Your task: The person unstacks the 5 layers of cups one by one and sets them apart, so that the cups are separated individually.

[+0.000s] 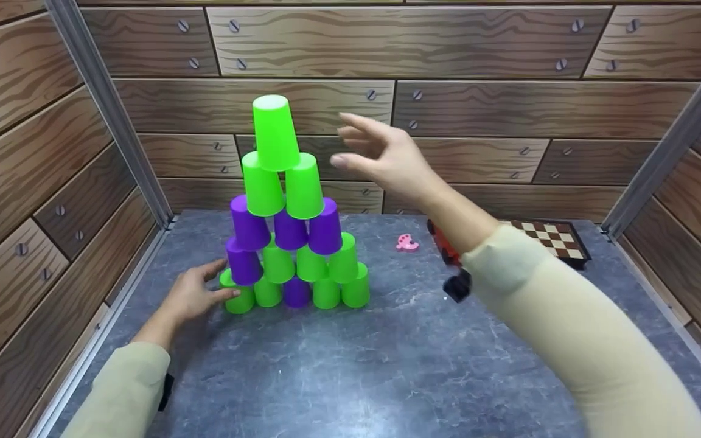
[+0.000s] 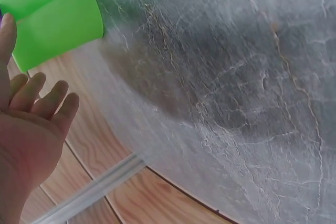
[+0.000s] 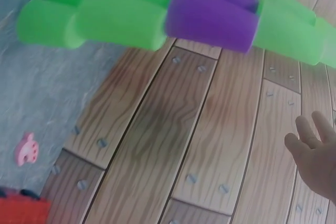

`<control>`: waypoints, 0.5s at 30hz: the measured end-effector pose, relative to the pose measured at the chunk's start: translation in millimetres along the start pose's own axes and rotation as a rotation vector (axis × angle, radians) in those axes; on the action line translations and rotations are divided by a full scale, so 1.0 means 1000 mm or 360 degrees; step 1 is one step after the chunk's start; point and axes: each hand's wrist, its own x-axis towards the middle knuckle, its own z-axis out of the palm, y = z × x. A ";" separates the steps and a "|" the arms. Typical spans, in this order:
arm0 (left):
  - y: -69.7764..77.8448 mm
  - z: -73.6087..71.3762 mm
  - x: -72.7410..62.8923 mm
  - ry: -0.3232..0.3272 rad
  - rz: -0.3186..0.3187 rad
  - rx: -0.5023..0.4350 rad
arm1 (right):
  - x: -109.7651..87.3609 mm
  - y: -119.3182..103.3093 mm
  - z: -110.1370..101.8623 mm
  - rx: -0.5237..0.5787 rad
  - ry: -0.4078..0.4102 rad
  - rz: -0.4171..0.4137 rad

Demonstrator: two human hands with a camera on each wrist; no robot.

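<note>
A pyramid of upside-down plastic cups, five rows high, stands on the left half of the table. At its peak sits a green cup, resting on two more green ones. Purple cups, such as the purple cup at the left edge, are mixed into the lower rows. My left hand is at the base, its loosely bent fingers beside the bottom-left green cup; whether they touch it I cannot tell. Raised in the air right of the peak, my right hand holds nothing, fingers spread and apart from the cups.
Right of the pyramid lies a small pink toy. A red toy is partly hidden behind my right forearm. At the back right is a checkered board. Wood-patterned walls enclose the grey marbled table.
</note>
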 end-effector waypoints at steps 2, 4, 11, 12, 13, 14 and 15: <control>-0.002 0.002 0.003 -0.0012 0.0005 0.0002 | 0.009 -0.005 0.007 0.0065 -0.0008 -0.0012; -0.004 0.004 0.004 -0.0022 -0.0004 0.0004 | 0.018 -0.010 0.015 0.0128 -0.0021 -0.0026; -0.003 0.007 0.005 -0.0054 -0.0002 -0.0080 | 0.043 -0.026 0.035 0.0265 -0.0076 -0.0018; -0.003 0.007 0.005 -0.0047 0.0007 -0.0090 | 0.045 -0.027 0.038 0.0290 -0.0083 -0.0012; -0.003 0.006 0.005 -0.0044 0.0017 -0.0103 | 0.047 -0.028 0.040 0.0302 -0.0089 -0.0007; -0.002 0.006 0.006 -0.0040 0.0024 -0.0118 | 0.049 -0.029 0.042 0.0313 -0.0096 -0.0007; -0.001 0.005 0.006 -0.0040 0.0033 -0.0128 | 0.051 -0.029 0.044 0.0316 -0.0102 -0.0008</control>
